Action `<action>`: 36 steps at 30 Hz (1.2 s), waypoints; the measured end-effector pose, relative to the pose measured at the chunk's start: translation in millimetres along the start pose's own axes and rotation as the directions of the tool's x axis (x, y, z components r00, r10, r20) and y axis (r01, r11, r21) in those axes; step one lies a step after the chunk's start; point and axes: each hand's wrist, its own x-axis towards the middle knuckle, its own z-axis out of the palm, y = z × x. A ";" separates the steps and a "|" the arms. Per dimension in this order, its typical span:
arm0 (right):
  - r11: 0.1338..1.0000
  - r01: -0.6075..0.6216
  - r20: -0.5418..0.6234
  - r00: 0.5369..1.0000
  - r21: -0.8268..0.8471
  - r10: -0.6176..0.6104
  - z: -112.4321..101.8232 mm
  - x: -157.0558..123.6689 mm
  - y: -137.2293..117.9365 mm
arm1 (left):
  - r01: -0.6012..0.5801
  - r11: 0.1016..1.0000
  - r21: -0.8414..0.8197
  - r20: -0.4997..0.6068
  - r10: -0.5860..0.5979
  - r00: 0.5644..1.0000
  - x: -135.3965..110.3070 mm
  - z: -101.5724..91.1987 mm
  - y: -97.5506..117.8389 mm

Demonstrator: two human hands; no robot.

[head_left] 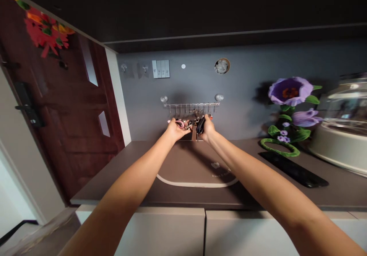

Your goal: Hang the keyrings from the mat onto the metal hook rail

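The hands meet just below a clear hook rail on the grey wall, both gripping. The left hand cups a small bunch of keys and charms from below, with a pink loop at its thumb; the right hand closes around a black pouch or fob, too small to name surely. A brown strap hangs between them. Some metal pieces sit right under the hooks, but whether any is hooked on cannot be told. The bunch is over a brown mat on the worktop.

To handle this well, the left palm should stay under the loose pieces, bearing their weight, while the right fingers single out one ring at a time. Each ring is best lifted straight up clear of a hook's tip, or lowered straight over it, rather than tugged outward: the rail seems held by two suction cups, which a sharp pull might loosen. Tangled chains probably need parting first.
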 end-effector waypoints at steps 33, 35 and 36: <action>-0.224 0.455 0.503 0.711 -0.862 -0.492 -12.3 8.0 -13.9 | -0.232 -0.388 0.892 0.329 0.203 0.923 -17.4 -104.2 4.5; -0.228 0.470 0.516 0.691 -0.853 -0.506 1.0 18.1 -15.2 | -0.232 -0.447 0.864 0.358 0.221 0.907 -19.6 -103.4 3.9; -0.224 0.479 0.522 0.689 -0.848 -0.502 5.9 23.6 -16.1 | -0.229 -0.470 0.853 0.368 0.230 0.901 -20.2 -103.2 3.7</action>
